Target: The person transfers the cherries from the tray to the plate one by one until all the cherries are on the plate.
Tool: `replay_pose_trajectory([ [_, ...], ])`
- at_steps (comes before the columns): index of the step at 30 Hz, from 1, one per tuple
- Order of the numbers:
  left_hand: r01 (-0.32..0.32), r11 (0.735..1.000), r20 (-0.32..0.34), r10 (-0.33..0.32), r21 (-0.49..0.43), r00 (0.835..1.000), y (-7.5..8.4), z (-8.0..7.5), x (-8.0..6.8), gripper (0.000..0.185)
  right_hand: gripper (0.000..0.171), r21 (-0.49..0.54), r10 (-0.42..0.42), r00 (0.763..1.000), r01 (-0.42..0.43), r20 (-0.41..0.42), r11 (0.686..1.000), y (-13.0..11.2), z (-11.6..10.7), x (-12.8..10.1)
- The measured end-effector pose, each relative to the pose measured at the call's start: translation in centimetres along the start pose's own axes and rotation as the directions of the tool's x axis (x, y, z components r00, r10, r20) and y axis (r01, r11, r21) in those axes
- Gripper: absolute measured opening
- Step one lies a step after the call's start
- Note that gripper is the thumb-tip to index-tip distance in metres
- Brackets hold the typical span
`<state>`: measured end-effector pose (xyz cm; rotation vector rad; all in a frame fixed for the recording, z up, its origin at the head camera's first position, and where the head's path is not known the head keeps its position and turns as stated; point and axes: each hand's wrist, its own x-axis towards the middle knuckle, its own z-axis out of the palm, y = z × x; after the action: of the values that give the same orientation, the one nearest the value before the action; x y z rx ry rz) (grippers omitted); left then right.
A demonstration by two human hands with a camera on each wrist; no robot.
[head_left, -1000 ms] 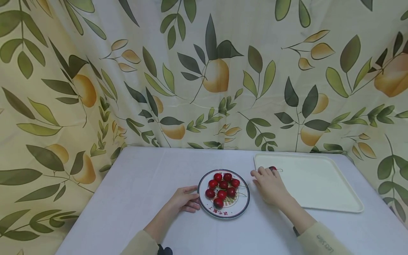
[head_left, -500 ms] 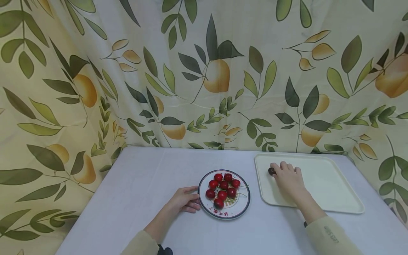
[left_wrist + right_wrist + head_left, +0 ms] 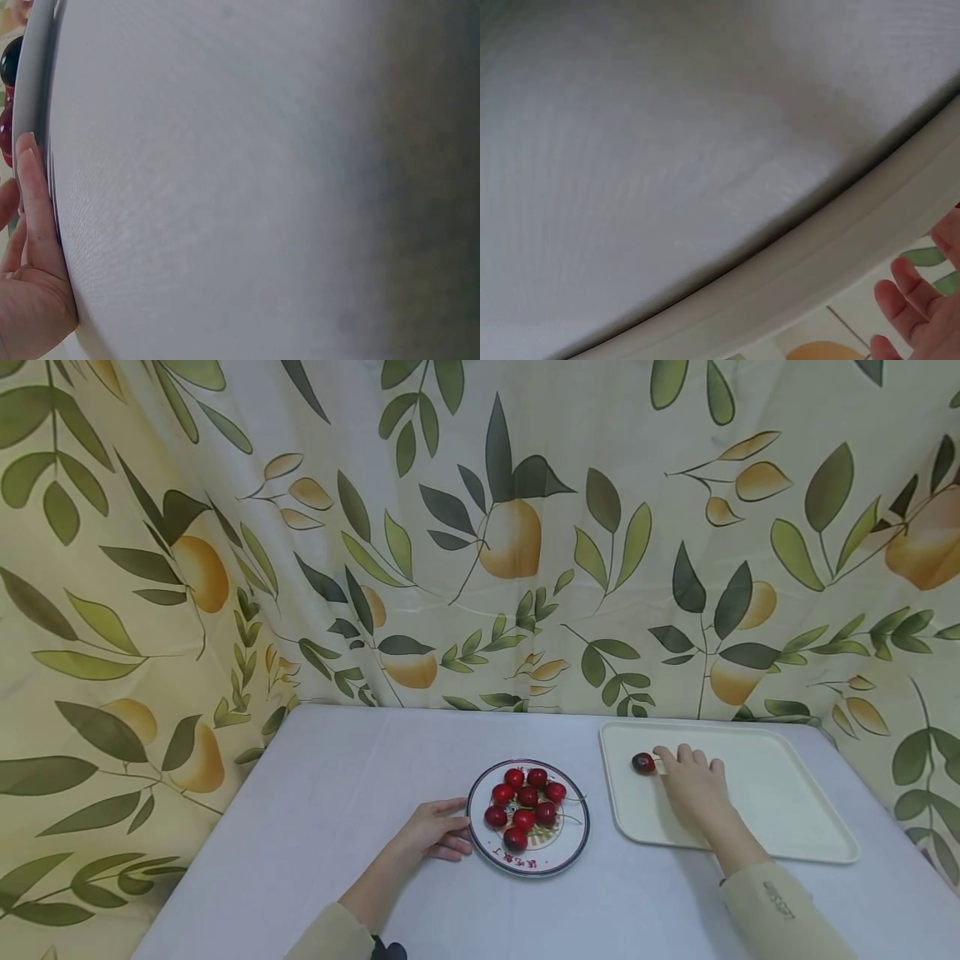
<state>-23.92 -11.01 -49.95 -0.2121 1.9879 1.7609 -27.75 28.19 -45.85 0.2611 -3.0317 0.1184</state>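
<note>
A dark red cherry (image 3: 643, 763) with a stem lies on the left part of the cream tray (image 3: 780, 793). Just right of it, my right hand (image 3: 696, 783) is over the tray with fingers spread and nothing gripped; the index fingertip is right by the stem. My left hand (image 3: 431, 833) rests against the left rim of a round plate (image 3: 566, 852). In the left wrist view its long fingers (image 3: 37, 202) lie fairly straight along the plate's outer wall. Several red cherries (image 3: 527, 796) sit grouped on that plate, a few with stems.
A white cloth (image 3: 360, 760) covers the table. The tray stands right of the plate, with a strip of cloth between them. Its raised edge (image 3: 780, 277) crosses the right wrist view. Behind the table hangs a fruit-and-leaf patterned curtain (image 3: 450, 635).
My right hand has moved right from beside the plate to the tray and let go of the cherry, which now lies there. My left hand and the plate have stayed put.
</note>
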Motion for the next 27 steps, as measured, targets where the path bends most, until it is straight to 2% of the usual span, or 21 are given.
replay_pose_trajectory([
  [15, 0.006, 1.000, -0.004, -0.007, -0.004, 1.000, 0.04, 0.09, 0.00, 0.050, 0.024, -0.007, -0.007, 1.000, 0.007, 0.014, 1.000, 0.25, 0.45, 0.13],
  [27, -0.003, 1.000, -0.005, 0.003, 0.006, 1.000, 0.08, 0.03, -0.12, 0.050, 0.020, -0.024, -0.019, 1.000, 0.019, 0.002, 1.000, -0.17, 0.40, 0.10],
])
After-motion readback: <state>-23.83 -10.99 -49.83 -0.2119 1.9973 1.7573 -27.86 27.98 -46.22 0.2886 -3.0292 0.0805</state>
